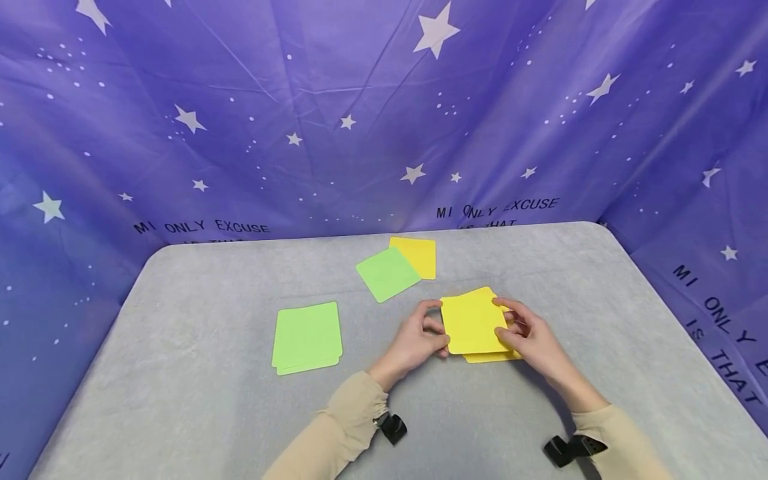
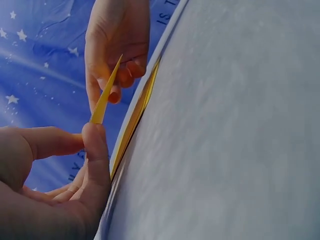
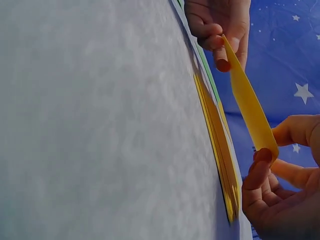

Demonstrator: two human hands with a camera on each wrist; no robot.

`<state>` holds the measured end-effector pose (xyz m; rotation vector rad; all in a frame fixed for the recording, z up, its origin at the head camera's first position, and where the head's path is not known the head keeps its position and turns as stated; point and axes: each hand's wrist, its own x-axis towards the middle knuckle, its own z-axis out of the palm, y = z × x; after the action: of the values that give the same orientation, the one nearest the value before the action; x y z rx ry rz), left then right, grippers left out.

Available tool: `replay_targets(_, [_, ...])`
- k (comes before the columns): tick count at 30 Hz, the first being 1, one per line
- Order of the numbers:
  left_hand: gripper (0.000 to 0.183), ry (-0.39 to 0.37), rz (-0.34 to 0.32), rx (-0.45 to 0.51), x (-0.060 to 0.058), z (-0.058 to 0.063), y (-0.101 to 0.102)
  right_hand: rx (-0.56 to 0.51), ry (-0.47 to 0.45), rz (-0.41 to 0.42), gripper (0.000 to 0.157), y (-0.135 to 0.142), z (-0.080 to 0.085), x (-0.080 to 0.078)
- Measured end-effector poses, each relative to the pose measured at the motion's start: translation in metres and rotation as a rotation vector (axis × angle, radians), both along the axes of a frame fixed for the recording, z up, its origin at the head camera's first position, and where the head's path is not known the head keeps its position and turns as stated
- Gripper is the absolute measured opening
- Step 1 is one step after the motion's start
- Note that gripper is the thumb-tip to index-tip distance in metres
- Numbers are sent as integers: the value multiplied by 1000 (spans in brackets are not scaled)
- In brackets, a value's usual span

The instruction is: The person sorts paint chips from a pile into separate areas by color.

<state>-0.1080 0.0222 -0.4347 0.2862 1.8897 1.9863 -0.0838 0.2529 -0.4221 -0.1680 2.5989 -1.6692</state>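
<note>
A square yellow card (image 1: 474, 325) is held level between both hands, a little above the table. My left hand (image 1: 418, 337) pinches its left edge between thumb and fingers. At the opposite edge my right hand (image 1: 533, 337) pinches it in the same way. Seen nearly edge-on in the right wrist view, the raised card (image 3: 251, 110) is apart from a small stack of yellow cards (image 3: 218, 145) lying on the table beneath it. From above, the held card covers most of that stack, and only edges of the lower cards (image 1: 489, 358) show.
To the left lies a slightly uneven stack of green cards (image 1: 307, 335). Farther back, a green card (image 1: 387, 273) overlaps a yellow card (image 1: 423, 258). The grey tabletop (image 1: 198, 320) ends at a purple star-printed curtain (image 1: 336, 160). Dark wrist cameras sit on both sleeves.
</note>
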Motion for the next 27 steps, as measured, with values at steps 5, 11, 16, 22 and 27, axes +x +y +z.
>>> replay_targets(5, [60, 0, -23, -21, 0, -2, 11, 99, 39, 6, 46, 9, -1, 2])
replay_targets(11, [46, -12, -59, -128, 1, 1, 9, 213, 84, -11, 45, 20, -1, 5])
replay_targets(16, [37, -38, -47, -150, 1, 4, 1, 331, 126, -25, 43, 25, 2, 6])
replay_targets(22, [34, -35, -73, -140, 0, 5, -8, 348, 72, -20, 38, 26, 5, 5])
replay_targets(27, [32, -32, -82, -129, -2, 2, -19, 338, 58, -2, 37, 25, 8, 3])
